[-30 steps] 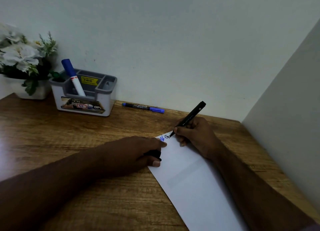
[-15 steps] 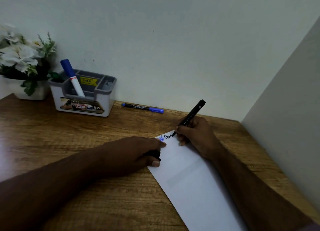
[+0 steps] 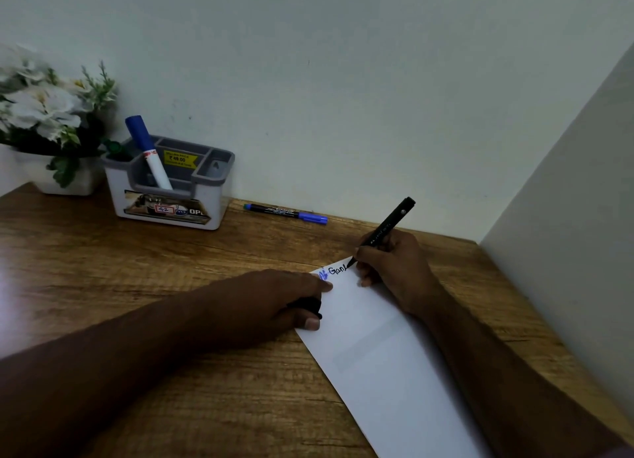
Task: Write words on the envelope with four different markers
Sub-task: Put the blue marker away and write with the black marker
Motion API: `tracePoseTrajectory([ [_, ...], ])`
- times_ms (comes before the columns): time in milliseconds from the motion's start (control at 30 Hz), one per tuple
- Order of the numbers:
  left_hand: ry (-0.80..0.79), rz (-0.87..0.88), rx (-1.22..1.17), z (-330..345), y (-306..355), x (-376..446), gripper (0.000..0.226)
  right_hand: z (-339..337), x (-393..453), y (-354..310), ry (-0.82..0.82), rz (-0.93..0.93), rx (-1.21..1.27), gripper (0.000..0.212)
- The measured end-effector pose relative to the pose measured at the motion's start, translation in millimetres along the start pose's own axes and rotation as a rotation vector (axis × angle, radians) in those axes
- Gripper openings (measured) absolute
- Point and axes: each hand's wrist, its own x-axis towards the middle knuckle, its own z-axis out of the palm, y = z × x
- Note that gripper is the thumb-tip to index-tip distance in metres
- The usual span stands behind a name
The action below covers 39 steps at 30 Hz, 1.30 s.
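A long white envelope (image 3: 384, 354) lies slanted on the wooden desk (image 3: 137, 279). Near its top edge are blue scribbles and black letters reading "Gan". My right hand (image 3: 394, 268) grips a black marker (image 3: 387, 229), whose tip touches the envelope just right of the letters. My left hand (image 3: 274, 303) presses flat on the envelope's left edge and holds a small black cap (image 3: 307, 305) under the fingers. A blue-capped marker (image 3: 286, 213) lies on the desk by the wall. Another blue-capped white marker (image 3: 147, 152) stands in the organiser.
A white and grey desk organiser (image 3: 171, 193) stands at the back left, next to a white pot of white flowers (image 3: 44, 121). A wall runs behind the desk and a grey side panel (image 3: 566, 251) closes the right.
The black writing has grown from "Go" to "Gan" plus a stroke, and my right hand has shifted slightly right along the envelope's top edge. My left hand stayed put.
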Motion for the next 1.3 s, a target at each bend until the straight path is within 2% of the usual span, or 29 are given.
tracePoseTrajectory([
  [200,0.0,0.004,-0.014,-2,3,-1,0.035,4,-9,-3,-0.138,-0.056,-0.188,0.004],
  [367,-0.014,-0.004,-0.014,-1,2,0,0.03,0,-3,1,0.076,-0.044,-0.143,0.005],
  [500,0.007,0.002,-0.021,0,0,0,0.041,1,-1,3,0.069,-0.056,-0.092,0.007],
  [633,0.034,-0.013,-0.062,1,-2,0,0.048,2,1,5,0.036,-0.069,-0.155,0.006],
  [700,0.044,-0.025,-0.089,1,-3,0,0.045,1,0,3,0.024,-0.063,-0.053,0.01],
  [800,0.086,-0.005,-0.155,-2,-3,-2,0.03,-2,-2,-8,0.032,-0.107,0.234,0.01],
  [867,0.15,0.02,-0.208,-3,-3,-4,0.017,-2,-2,-16,-0.036,-0.146,0.373,0.012],
  [967,0.253,0.027,-0.292,-7,-3,-8,0.013,5,-11,-27,-0.214,-0.164,0.471,0.018],
  [1067,0.311,0.041,-0.318,-8,-4,-7,0.013,12,-20,-34,-0.322,-0.196,0.433,0.022],
  [1300,0.321,0.022,-0.366,-6,-10,-4,0.014,22,-30,-35,-0.395,-0.193,0.259,0.013],
])
